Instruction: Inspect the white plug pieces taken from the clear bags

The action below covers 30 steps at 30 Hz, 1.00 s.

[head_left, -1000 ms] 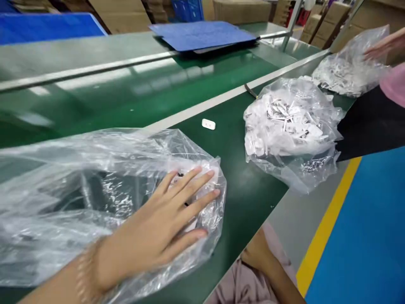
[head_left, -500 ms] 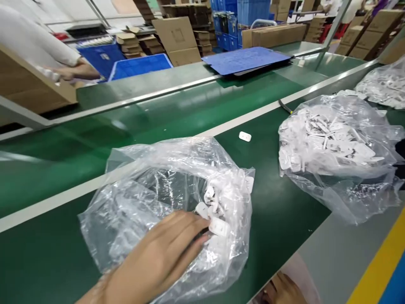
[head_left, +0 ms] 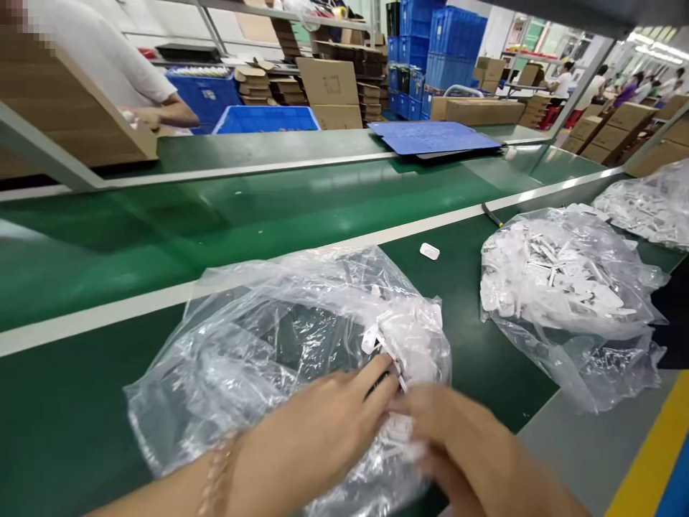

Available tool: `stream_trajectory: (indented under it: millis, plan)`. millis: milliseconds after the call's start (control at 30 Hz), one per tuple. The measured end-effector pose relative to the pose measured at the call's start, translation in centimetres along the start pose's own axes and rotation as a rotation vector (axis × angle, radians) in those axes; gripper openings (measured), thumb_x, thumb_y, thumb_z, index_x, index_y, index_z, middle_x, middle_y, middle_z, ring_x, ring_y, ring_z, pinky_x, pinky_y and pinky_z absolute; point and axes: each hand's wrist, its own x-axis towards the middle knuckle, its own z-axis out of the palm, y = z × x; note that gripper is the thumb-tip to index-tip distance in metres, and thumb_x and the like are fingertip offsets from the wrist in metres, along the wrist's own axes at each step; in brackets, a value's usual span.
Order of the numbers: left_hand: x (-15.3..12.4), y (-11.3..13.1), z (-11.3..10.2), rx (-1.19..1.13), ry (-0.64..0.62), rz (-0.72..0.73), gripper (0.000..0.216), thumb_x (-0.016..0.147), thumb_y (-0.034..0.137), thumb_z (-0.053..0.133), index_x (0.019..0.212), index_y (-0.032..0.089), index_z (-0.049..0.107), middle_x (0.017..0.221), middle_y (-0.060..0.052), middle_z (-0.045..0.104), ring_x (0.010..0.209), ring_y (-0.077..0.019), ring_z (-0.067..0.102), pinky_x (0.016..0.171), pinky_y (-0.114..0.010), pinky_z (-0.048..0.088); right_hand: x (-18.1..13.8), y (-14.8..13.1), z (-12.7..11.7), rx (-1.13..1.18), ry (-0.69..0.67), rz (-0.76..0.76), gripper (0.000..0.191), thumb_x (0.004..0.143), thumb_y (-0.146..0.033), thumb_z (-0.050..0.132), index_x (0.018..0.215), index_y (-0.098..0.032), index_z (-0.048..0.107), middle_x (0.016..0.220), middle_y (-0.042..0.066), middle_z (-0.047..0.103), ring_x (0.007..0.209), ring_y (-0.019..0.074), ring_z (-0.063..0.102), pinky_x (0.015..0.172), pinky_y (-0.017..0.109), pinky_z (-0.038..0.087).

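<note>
Since half a second earlier, the bare right hand (head_left: 463, 438) had come up from below the table edge to the near right side of the open, clear plastic bag (head_left: 215, 391), and the bare left hand (head_left: 336, 409), with a pale beaded bracelet (head_left: 215, 470) at its wrist, had pushed its fingers farther into the heap of small, flat white plastic pieces (head_left: 370, 339). That heap lay inside the bag's right side, directly under and just ahead of the left fingertips, and ahead of the right hand. The left fingers were bent down among the pieces; whether they gripped 1 could not be told. The right hand was blurred, its fingers seemingly curled close beside the left fingertips, and its hold could not be told either.

On the dark green tabletop (head_left: 479, 366), 1 loose, rounded white piece (head_left: 429, 251) lay beyond the bag, well apart from both hands. To the right stood 2 more clear bags of white pieces, 1 nearer (head_left: 570, 359) and 1 farther (head_left: 646, 208).
</note>
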Motion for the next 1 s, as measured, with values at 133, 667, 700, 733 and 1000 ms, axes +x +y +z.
stream_trajectory:
  millis: [133, 667, 700, 733, 1000]
  plan:
    - [-1.7, -0.7, -0.6, -0.084, -0.12, -0.239, 0.021, 0.092, 0.008, 0.039, 0.093, 0.018, 0.058, 0.079, -0.002, 0.064, 0.045, -0.0153, 0.055, 0.041, -0.025, 0.039, 4.2, 2.1, -1.5, -0.125, 0.047, 0.188, 0.028, 0.103, -0.028, 0.029, 0.096, -0.02, 0.055, 0.09, 0.007, 0.067, 0.087, 0.0196, 0.067, 0.073, 0.03, 0.055]
    - [-0.4, -0.4, 0.3, -0.492, 0.724, 0.146, 0.022, 0.102, 0.036, 0.04, 0.109, 0.016, 0.047, 0.091, -0.008, 0.067, 0.086, -0.0152, 0.068, 0.079, -0.025, 0.058, 2.5, -1.2, 2.9, 0.73, 0.669, 0.62, 0.019, 0.086, -0.036, 0.069, 0.095, -0.019, 0.067, 0.06, -0.001, 0.061, 0.046, 0.0092, 0.052, 0.04, 0.016, 0.041]
    - [-0.5, -0.3, 0.4, -0.469, 0.732, 0.165, 0.019, 0.101, 0.034, 0.045, 0.106, 0.016, 0.049, 0.088, -0.008, 0.067, 0.081, -0.0156, 0.067, 0.075, -0.027, 0.059, 3.0, -1.8, 3.2, 0.787, 0.624, 0.663, 0.024, 0.085, -0.039, 0.069, 0.098, -0.018, 0.065, 0.058, -0.002, 0.057, 0.046, 0.0086, 0.05, 0.041, 0.016, 0.04]
    - [-0.6, -0.2, 0.6, -0.436, 0.734, 0.182, 0.014, 0.099, 0.029, 0.05, 0.102, 0.016, 0.052, 0.085, -0.007, 0.068, 0.076, -0.0159, 0.067, 0.07, -0.029, 0.059, 3.5, -2.4, 3.3, 0.837, 0.58, 0.709, 0.029, 0.086, -0.041, 0.068, 0.102, -0.018, 0.063, 0.056, -0.004, 0.053, 0.046, 0.0079, 0.047, 0.042, 0.015, 0.039]
    - [-1.7, -1.5, 0.1, -0.451, 0.695, 0.095, 0.011, 0.099, 0.023, 0.051, 0.102, 0.017, 0.061, 0.091, -0.002, 0.073, 0.084, -0.0102, 0.072, 0.081, -0.017, 0.063, 3.6, -3.7, 3.6, 0.83, 0.498, 0.733, 0.027, 0.089, -0.049, 0.062, 0.091, -0.022, 0.065, 0.071, 0.001, 0.063, 0.059, 0.0108, 0.059, 0.05, 0.015, 0.046]
